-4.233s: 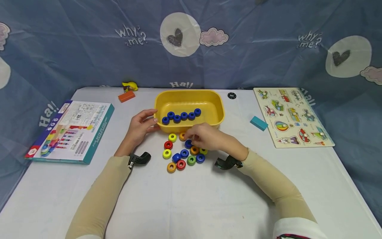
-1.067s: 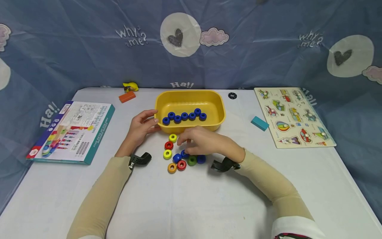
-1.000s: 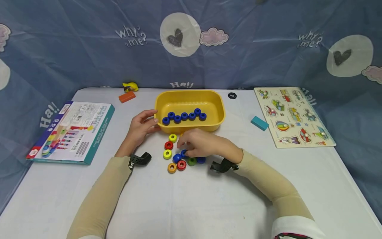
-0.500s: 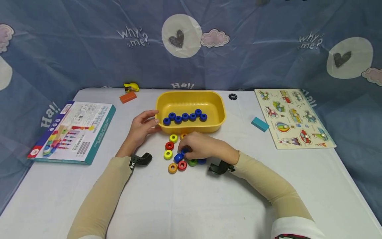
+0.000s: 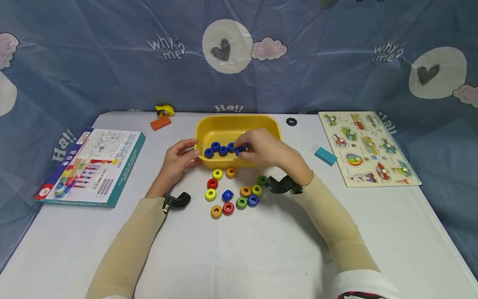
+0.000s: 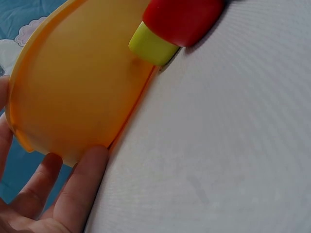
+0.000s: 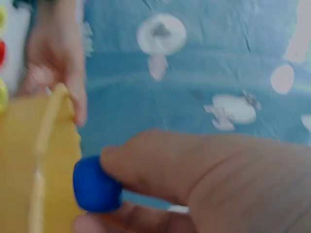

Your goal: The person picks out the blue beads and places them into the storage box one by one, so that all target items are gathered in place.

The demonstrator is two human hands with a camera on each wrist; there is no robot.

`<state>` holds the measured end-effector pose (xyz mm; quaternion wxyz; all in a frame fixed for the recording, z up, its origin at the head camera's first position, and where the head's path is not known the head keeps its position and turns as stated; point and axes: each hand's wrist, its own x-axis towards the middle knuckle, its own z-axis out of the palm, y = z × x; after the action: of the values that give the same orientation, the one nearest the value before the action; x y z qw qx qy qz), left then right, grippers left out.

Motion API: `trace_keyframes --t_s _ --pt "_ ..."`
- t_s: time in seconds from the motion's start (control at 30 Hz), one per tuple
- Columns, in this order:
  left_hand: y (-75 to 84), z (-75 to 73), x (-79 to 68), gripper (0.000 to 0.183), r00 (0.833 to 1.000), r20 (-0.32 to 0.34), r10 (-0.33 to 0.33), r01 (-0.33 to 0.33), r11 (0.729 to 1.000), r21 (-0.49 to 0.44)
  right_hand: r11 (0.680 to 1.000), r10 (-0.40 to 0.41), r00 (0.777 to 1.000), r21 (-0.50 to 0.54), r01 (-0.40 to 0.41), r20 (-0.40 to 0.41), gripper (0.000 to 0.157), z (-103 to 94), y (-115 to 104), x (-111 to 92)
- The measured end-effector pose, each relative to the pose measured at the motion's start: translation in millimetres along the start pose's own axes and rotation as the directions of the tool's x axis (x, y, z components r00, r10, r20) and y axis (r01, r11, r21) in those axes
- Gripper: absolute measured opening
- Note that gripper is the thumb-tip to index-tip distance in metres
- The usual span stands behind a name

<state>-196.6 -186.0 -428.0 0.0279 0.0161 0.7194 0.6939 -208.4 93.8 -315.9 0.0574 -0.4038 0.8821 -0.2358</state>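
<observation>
A yellow plastic tub point(image 5: 219, 162) stands mid-table with several blue ring beads point(image 5: 223, 151) along its near side. At its left end, my left hand point(image 5: 177, 159) touches the outer wall and rim with extended fingers; the left wrist view shows these fingertips point(image 6: 93, 158) against the wall. Above the tub's near right part, my right hand point(image 5: 266, 145) pinches a blue bead point(image 7: 96, 185) between thumb and fingers, partly covering beads beneath. Loose on the cloth in front are one blue barrel-shaped bead point(image 5: 227, 195) and several orange, red, yellow, green and blue beads.
A boxed toy point(image 5: 93, 166) lies at left, a wooden picture puzzle board point(image 5: 367, 147) at right. Near the back sit an orange block point(image 5: 160, 123), a yellow figure point(image 5: 165, 110) and a black chip point(image 5: 291, 121). A turquoise block point(image 5: 325, 156) lies beside the puzzle.
Earlier, my right hand dropped one blue bead into the tub. Since then it has picked another from the loose group and carried it over the tub. My left hand has stayed put.
</observation>
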Motion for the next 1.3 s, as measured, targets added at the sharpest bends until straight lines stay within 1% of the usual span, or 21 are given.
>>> trace_keyframes --t_s 0.07,0.17,0.3,0.33,0.47,0.57,0.73,0.9,0.93,1.07,1.3 --pt "0.1 -0.1 -0.3 0.044 1.0 0.0 0.005 -0.005 1.0 -0.001 0.998 0.063 0.998 -0.01 -0.063 -0.027 0.025 -7.0 7 4" --pt "0.3 -0.1 -0.6 0.044 1.0 0.001 0.009 -0.009 1.0 -0.005 0.988 0.157 0.986 0.003 -0.157 -0.055 0.026 -9.7 23 10" --pt "-0.7 -0.6 -0.7 0.044 1.0 0.001 0.007 -0.007 1.0 -0.004 0.965 0.262 0.962 -0.001 -0.263 -0.081 0.03 0.2 46 18" --pt "-0.7 -0.6 -0.7 0.044 1.0 0.001 0.004 -0.004 1.0 -0.003 0.961 0.274 0.957 -0.01 -0.276 -0.09 0.03 3.8 52 19" --pt "-0.4 0.0 -0.8 0.043 1.0 0.0 0.006 -0.006 1.0 0.007 0.945 0.317 0.941 -0.04 -0.324 -0.117 0.032 15.7 67 25" --pt "-0.3 0.8 -0.7 0.042 1.0 -0.003 0.007 -0.007 1.0 0.017 0.934 0.346 0.932 -0.059 -0.353 -0.113 0.032 20.7 73 27" --pt "-1.2 1.3 0.0 0.042 1.0 -0.006 0.005 -0.005 1.0 0.015 0.906 0.405 0.911 -0.101 -0.412 -0.082 0.035 25.4 75 31" --pt "-1.0 1.7 0.2 0.043 1.0 -0.006 0.007 -0.007 1.0 0.009 0.872 0.474 0.88 -0.113 -0.476 -0.045 0.038 28.1 75 34" --pt "-0.9 1.6 0.1 0.043 1.0 -0.005 0.007 -0.007 1.0 0.01 0.869 0.48 0.876 -0.113 -0.481 -0.043 0.039 28.5 75 34" --pt "-0.7 1.1 -0.4 0.043 1.0 -0.005 0.006 -0.006 1.0 0.02 0.865 0.487 0.872 -0.114 -0.489 -0.042 0.04 29.9 75 35" --pt "-0.6 0.8 -0.4 0.042 1.0 -0.006 0.01 -0.01 1.0 0.02 0.862 0.488 0.872 -0.129 -0.49 -0.049 0.04 33.8 76 36"
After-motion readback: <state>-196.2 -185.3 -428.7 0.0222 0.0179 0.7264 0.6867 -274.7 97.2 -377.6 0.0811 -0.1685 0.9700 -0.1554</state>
